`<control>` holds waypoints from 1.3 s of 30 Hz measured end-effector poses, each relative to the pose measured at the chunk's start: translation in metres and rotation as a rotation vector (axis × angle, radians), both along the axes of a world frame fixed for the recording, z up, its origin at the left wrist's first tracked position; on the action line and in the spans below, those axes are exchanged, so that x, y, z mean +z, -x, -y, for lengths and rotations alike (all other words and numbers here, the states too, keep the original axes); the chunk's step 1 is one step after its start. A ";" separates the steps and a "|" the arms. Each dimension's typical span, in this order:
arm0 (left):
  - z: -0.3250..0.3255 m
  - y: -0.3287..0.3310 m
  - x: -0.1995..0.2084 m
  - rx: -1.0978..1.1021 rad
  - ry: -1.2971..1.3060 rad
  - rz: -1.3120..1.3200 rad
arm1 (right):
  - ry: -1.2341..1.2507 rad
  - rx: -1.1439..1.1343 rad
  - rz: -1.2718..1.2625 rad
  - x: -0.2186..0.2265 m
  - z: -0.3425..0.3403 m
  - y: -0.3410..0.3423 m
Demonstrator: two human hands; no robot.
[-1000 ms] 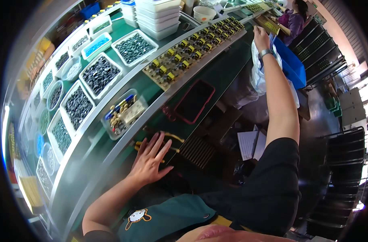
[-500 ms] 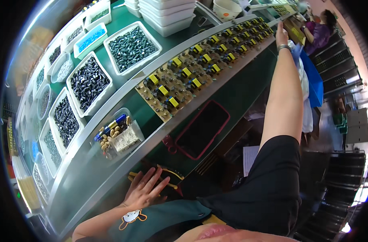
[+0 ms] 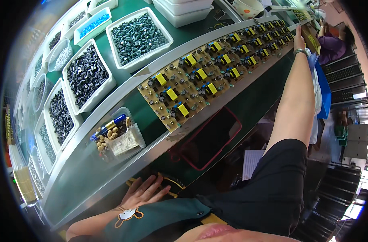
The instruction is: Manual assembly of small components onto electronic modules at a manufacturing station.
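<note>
My left hand (image 3: 145,192) lies at the near edge of the bench with its fingers spread, over a yellow-handled hand tool (image 3: 174,181) that is partly covered. I see nothing gripped in it. My right arm stretches far out to the right. My right hand (image 3: 299,40) is at the far end of a long row of brown circuit boards (image 3: 200,86), beside their edge; its fingers are mostly hidden. The boards carry yellow block-shaped components and small dark cylinders, and they lie between two metal rails.
Left of the boards sits a clear tray (image 3: 125,141) with peanuts and a blue tube. A red-edged phone (image 3: 212,139) lies nearer me. White bins of components, one holding dark green parts (image 3: 137,38), fill the far side. A person in purple (image 3: 333,48) sits at the far right.
The view has shifted slightly, so the boards look larger and my right hand appears further right. My left hand stays spread at the bench edge.
</note>
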State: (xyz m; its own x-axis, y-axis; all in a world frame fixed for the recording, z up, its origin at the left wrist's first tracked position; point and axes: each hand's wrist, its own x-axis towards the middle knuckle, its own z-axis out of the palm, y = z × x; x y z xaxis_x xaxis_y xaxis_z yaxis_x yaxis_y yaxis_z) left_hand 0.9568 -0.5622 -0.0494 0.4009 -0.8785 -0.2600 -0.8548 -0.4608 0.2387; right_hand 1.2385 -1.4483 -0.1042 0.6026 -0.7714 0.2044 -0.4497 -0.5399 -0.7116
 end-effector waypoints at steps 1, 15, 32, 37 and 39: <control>0.001 -0.001 0.000 -0.002 -0.007 -0.008 | -0.004 0.011 -0.005 0.001 0.000 -0.003; -0.013 0.002 -0.002 -0.019 0.054 -0.003 | -0.026 0.179 -0.038 0.038 -0.100 0.048; -0.054 0.030 -0.019 0.013 0.451 -0.116 | -0.088 0.533 -0.095 0.084 -0.379 0.140; -0.077 0.072 -0.044 0.012 0.780 -0.261 | -0.041 0.555 -0.046 0.082 -0.460 0.198; -0.097 0.095 -0.035 0.047 0.944 -0.282 | 0.027 0.530 -0.087 0.091 -0.491 0.230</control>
State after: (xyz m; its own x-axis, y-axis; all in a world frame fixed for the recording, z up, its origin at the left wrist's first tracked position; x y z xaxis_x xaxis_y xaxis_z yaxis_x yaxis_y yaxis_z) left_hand 0.8616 -0.4656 -0.0846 0.4721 -0.7593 0.4478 -0.6956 -0.0088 0.7184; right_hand 1.0085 -0.9573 -0.0136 0.9236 -0.3518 0.1520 -0.1669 -0.7264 -0.6667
